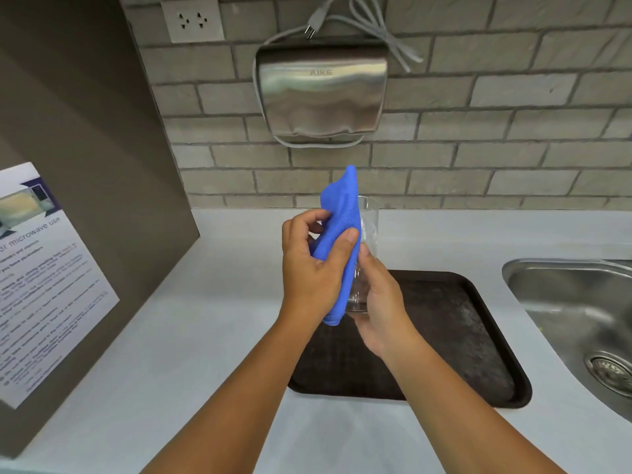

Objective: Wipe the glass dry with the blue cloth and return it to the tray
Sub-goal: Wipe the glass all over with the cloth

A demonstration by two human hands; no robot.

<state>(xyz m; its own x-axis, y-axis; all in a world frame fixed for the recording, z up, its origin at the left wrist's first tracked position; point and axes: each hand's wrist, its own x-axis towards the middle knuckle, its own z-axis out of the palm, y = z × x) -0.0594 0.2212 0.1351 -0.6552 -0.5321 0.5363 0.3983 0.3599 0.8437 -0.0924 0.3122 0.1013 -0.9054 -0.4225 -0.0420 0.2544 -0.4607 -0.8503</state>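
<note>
A clear drinking glass [370,220] is held upright in the air above the dark tray [478,336]. My right hand [379,302] grips it around its lower part and base. My left hand [309,265] presses the blue cloth [342,213] against the glass's left side, thumb on the cloth. The cloth covers most of that side and sticks up past the rim, with its lower end hanging below my left palm. Nothing else lies on the tray.
A steel sink [581,319] with a drain is set into the white counter [205,336] at the right. A wall-mounted metal dryer [323,90] hangs on the brick wall behind. A cabinet side with a printed microwave notice [44,278] stands at the left.
</note>
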